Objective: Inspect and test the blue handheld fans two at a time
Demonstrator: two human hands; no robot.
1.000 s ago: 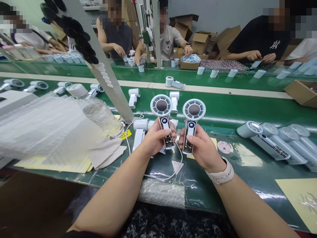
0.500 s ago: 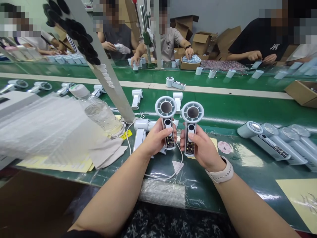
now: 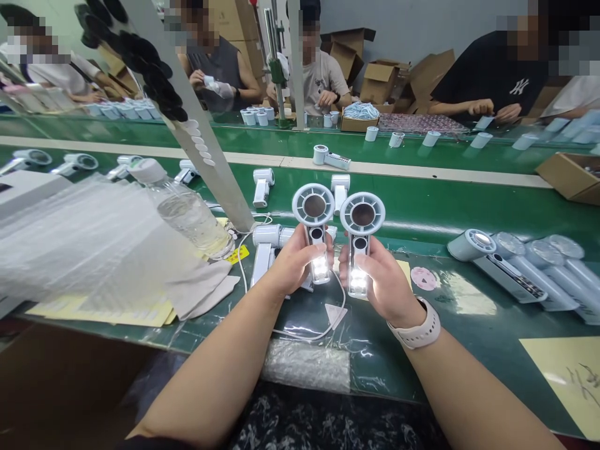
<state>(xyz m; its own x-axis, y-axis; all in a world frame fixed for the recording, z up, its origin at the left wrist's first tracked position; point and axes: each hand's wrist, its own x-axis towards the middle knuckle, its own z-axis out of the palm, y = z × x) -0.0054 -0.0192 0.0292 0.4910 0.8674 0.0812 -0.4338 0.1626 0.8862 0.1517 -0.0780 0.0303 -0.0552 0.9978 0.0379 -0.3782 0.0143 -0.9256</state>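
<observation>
My left hand [image 3: 300,259] is closed round the handle of a handheld fan [image 3: 314,205], its thumb lying on the front of the handle. A second handheld fan [image 3: 362,214] stands upright in my right hand [image 3: 387,281], gripped the same way. Both fans are pale blue-white with round ringed heads facing me. Bright white lights glow on the lower part of each handle. The two fans are side by side, a small gap between them. Behind my left hand, more white fan units [image 3: 266,250] lie on the bench, partly hidden by the hand.
Several fan bodies [image 3: 510,275] lie at the right. To the left are a water bottle [image 3: 187,212], clear plastic sleeves [image 3: 103,244] and a slanted post [image 3: 201,144]. A white cable [image 3: 300,337] loops below my hands. Across the green conveyor [image 3: 422,178], several people work.
The lights on both fan handles have come on. Both hands keep their grip, almost still. Across the belt, a co-worker's arm has drawn back from the cups, and the conveyor items have shifted slightly.
</observation>
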